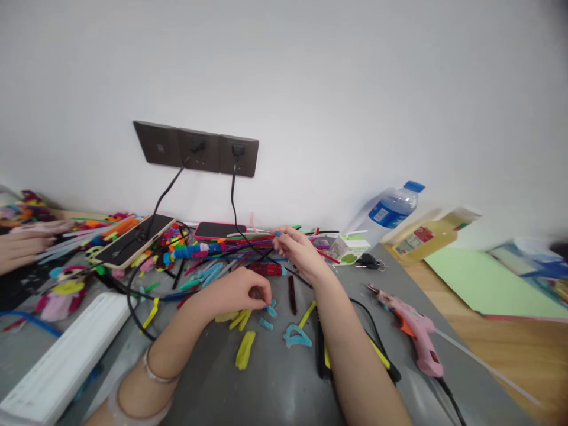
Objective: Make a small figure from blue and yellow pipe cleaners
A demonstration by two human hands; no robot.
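My left hand [242, 291] is low over the grey table, thumb and fingertip pinched on a small light-blue pipe cleaner piece [272, 310]. Farther back, my right hand [298, 251] pinches a small blue pipe cleaner piece [278, 234] in its fingertips. Below my left hand lie a short blue piece [265, 323] and a folded yellow pipe cleaner [245, 350]. A bent light-blue loop [297, 336] with a yellow stem sits nearer my right forearm. Yellow-and-black handled pliers or cutters [326, 355] are partly hidden under that forearm.
A pink glue gun [419, 340] rests at the right. Behind are bundled pipe cleaners [213, 251], a phone [137, 241], a tissue-like box [349, 248] and bottles [393, 207]. Black cords [233, 195] hang from the sockets. Another person's hand [24, 248] is at far left, beyond a white bar [73, 358].
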